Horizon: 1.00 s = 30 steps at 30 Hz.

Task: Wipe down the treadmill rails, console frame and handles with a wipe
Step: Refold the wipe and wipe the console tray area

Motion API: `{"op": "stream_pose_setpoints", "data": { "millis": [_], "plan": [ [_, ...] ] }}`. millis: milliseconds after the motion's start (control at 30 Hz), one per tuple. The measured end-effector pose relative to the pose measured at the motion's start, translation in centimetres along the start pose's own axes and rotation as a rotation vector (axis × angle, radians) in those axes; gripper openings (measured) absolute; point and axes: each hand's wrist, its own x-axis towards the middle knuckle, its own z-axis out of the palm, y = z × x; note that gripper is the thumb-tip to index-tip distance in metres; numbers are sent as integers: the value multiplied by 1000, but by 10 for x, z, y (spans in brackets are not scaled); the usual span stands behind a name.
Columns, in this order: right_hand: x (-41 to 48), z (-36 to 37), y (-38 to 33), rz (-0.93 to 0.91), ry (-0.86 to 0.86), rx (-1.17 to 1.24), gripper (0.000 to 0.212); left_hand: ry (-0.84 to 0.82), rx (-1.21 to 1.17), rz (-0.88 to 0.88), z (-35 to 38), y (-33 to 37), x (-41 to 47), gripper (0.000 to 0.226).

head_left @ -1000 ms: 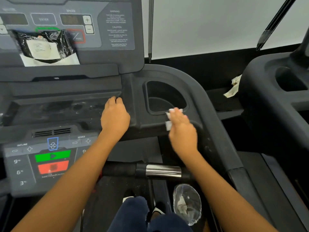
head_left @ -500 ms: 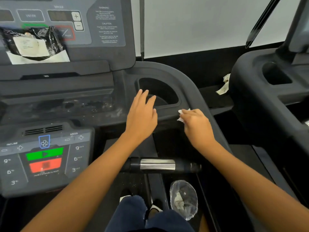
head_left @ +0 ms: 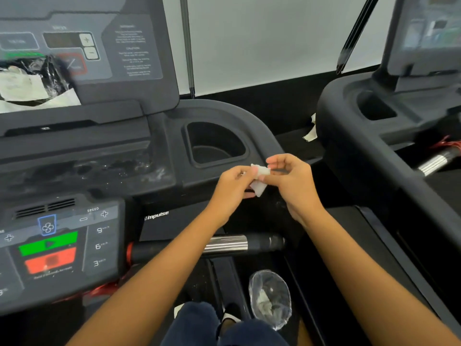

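Small white crumpled wipe point(head_left: 259, 181) held near the black console frame point(head_left: 264, 138).

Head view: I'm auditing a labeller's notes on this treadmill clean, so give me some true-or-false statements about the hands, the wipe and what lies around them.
1. Both the left hand and the right hand hold the white wipe. True.
2. The left hand grips the chrome-banded handle. False: it pinches the white wipe, higher in the picture than the handle.
3. A bottle stands in the cup holder. False: no bottle shows in it.
4. A clear plastic bag lies below the handle, near the person's knees. True.
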Motion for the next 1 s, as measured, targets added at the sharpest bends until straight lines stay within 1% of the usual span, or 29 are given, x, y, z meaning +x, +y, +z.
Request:
{"op": "stream_pose_setpoints", "data": {
  "millis": [67,133,200,233,267,333,400,433,500,533,600,633,700,800,833,900,933,1000],
  "plan": [
    [-3,-4,-1,6,-41,39,26,23,-118,-39,-4,5,-1,24],
    [-4,-6,0,11,-88,25,24,81,-167,-37,-10,10,-1,20],
    [-3,-8,5,33,-131,-37,25,139,-140,18,-16,16,-2,15],
    [-2,-9,6,52,-141,-40,26,158,-75,71,-20,20,-3,14],
    [-1,-9,5,77,-148,-4,26,155,3,132,-25,25,-4,12],
    [-1,-6,0,177,-202,193,27,105,113,228,-31,34,-9,12],
    [-2,0,-9,299,-331,386,40,33,148,260,-35,43,-13,15],
    [-3,4,-12,343,-394,424,44,0,156,256,-36,46,-14,18],
    [-5,12,-15,373,-467,479,38,-44,202,244,-41,49,-16,23],
    [-6,15,-15,368,-460,507,33,-48,232,244,-44,49,-17,23],
    [-7,17,-14,366,-334,550,14,-40,244,249,-55,50,-19,18],
    [-9,15,-14,365,-247,547,5,-35,201,242,-62,51,-21,14],
    [-12,9,-12,321,-119,455,6,-30,93,233,-74,54,-23,12],
    [-20,2,-10,221,-56,233,9,-31,-25,228,-85,58,-27,16],
    [-23,1,-11,199,-55,158,12,-33,-25,240,-87,60,-28,16],
    [-29,5,-17,132,-101,17,20,-52,80,289,-85,64,-32,17],
    [-32,11,-21,77,-156,-24,24,-74,139,316,-83,65,-34,16],
    [-37,28,-30,-36,-311,-43,38,-106,215,360,-76,68,-37,12]
  ]
}}
